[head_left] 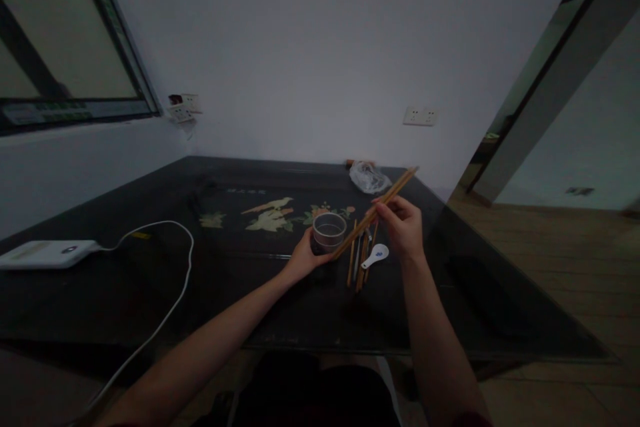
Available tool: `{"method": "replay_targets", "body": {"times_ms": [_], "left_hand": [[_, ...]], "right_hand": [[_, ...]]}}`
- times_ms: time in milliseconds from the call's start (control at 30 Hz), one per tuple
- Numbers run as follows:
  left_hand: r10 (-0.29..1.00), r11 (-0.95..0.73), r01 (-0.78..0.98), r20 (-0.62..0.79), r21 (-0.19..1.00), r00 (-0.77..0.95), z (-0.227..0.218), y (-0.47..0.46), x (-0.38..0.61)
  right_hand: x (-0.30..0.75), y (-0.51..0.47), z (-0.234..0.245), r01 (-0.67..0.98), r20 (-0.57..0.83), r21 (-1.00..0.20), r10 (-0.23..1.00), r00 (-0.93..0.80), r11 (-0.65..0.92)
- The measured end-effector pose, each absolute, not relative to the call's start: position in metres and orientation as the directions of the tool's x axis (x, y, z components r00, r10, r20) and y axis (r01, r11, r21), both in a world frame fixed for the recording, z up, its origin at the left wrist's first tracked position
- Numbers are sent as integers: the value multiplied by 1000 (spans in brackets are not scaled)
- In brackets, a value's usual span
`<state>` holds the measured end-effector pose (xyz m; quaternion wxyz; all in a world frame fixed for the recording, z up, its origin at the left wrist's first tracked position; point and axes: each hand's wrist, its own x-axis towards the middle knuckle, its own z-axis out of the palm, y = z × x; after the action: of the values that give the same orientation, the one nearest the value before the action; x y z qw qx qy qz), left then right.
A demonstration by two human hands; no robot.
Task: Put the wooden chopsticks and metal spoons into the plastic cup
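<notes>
My left hand [306,256] is wrapped round the side of a round grey cup-like container [329,229], whose open top faces up. Between the fingers of my right hand [401,220] are wooden chopsticks [395,188], held at a slant. Their lower ends reach down to the thumb of my left hand, and their upper ends point away to the right. On the table between my hands lie several more chopsticks [351,260] and a white spoon [376,254] with a blue mark. My right hand partly hides the far ends of this group.
The dark table [240,300] has a painted bird-and-flower picture [273,219]. A crumpled clear plastic bag [369,177] lies near the wall. At the left is a white device [50,255] with a white cable [192,250] running off the front edge.
</notes>
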<state>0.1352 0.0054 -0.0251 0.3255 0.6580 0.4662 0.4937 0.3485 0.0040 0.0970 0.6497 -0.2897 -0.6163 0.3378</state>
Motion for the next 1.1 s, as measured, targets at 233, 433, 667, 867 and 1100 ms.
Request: {"method": "replay_targets", "body": {"times_ms": [233,433,667,867,1100], "left_hand": [[949,-314,335,307,888,74,-20,3,137],[942,-334,306,329,891,70,-19,3,139],[941,-338,261,327,904,87,-21,5,138],[940,-342,238,331,909,86,-27,8,139],[942,-336,222,325,915,86,-25,8,140]], "right_hand": [[339,18,111,23,646,-741,703,297,671],[322,42,124,137,639,-758,768,-39,638],[303,76,103,204,407,-840,834,-374,502],[298,85,85,247,371,-831,828,-421,498],[296,91,80,333,352,-801,842,-409,497]]}}
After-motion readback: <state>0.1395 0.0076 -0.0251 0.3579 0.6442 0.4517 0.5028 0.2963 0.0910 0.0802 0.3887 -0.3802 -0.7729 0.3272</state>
